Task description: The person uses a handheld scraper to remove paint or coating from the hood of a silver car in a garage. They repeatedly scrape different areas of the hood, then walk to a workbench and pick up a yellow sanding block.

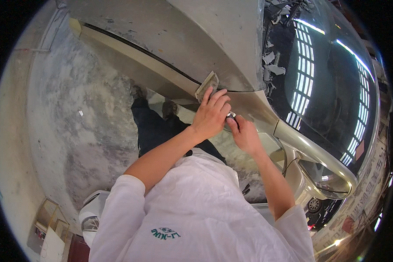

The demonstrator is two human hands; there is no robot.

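My left hand (211, 115) is over the edge of a champagne-coloured car panel (179, 41), its fingers bent. Its index fingertip overlaps a flat, smeared grey rectangular piece (208, 85), which lies against the panel beside a long dark gap; the thumb is hidden. Close by on the right, my right hand (246, 134) is closed around a small dark tool (231, 115) with a shiny metal end. Most of that tool is covered by the fingers. Whether it joins the grey piece beneath my left hand cannot be told.
The dark windshield (327, 83) curves along the right, with torn paper scraps (275, 69) at its base. A side mirror (327, 179) juts out at the lower right. Stained concrete floor (87, 109) lies to the left, and a white vehicle (91, 216) stands behind me.
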